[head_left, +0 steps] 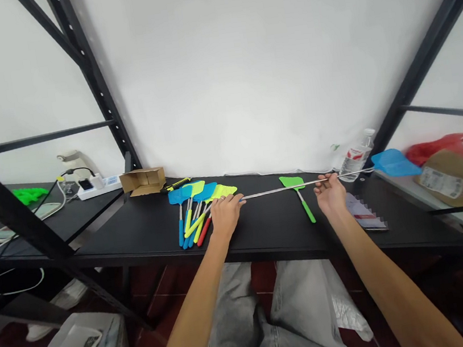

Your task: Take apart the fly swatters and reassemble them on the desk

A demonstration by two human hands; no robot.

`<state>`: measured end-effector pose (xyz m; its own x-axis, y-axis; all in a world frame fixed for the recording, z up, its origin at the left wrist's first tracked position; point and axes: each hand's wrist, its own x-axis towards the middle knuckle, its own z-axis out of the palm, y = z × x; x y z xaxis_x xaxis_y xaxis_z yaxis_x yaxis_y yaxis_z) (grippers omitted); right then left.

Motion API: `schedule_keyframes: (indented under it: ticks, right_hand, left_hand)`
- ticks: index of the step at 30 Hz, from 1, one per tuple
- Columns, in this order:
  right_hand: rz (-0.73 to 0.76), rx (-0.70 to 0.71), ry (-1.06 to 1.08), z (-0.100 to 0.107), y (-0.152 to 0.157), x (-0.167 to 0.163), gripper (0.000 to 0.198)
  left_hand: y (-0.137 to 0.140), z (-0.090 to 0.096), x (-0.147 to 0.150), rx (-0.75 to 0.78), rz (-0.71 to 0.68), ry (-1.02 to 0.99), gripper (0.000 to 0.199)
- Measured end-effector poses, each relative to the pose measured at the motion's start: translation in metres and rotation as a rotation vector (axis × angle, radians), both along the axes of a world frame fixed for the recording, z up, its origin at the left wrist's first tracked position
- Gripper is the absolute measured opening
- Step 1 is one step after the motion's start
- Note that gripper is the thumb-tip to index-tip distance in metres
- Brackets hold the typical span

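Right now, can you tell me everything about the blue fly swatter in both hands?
The fly swatter has a flat, plastic-looking blue head and a long, silvery, metal-looking rod. It is held nearly level above the black table, head to the right. The left hand grips and mostly hides the handle; the right hand holds the rod nearer the head.

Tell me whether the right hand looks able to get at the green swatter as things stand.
Probably yes: the handle of the green swatter lies uncovered near the right hand. That hand holds a blue swatter by its shaft, though, so it would likely have to let go first.
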<state>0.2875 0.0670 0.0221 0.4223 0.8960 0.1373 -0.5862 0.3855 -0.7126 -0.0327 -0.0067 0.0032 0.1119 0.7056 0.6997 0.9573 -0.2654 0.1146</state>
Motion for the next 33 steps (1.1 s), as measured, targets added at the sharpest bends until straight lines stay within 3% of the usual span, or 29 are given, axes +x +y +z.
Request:
schedule_keyframes:
  ticks: [5,13,26,33]
  right_hand:
    - [0.026,-0.005,0.017,0.002,-0.003,-0.002,0.031]
    - [0.087,0.041,-0.029,0.003,-0.005,-0.012,0.032]
    - [0.390,0.081,-0.257,-0.010,-0.041,-0.138,0.040]
    - [0.515,0.102,-0.369,-0.015,-0.050,-0.167,0.040]
  left_hand:
    - [-0.001,-0.002,0.002,0.006,-0.003,0.017,0.033]
    - [0.000,-0.005,0.007,-0.125,-0.103,0.013,0.045]
    - [-0.004,-0.002,0.011,-0.191,-0.072,-0.057,0.048]
    - [-0.008,0.002,0.011,-0.212,-0.051,-0.101,0.047]
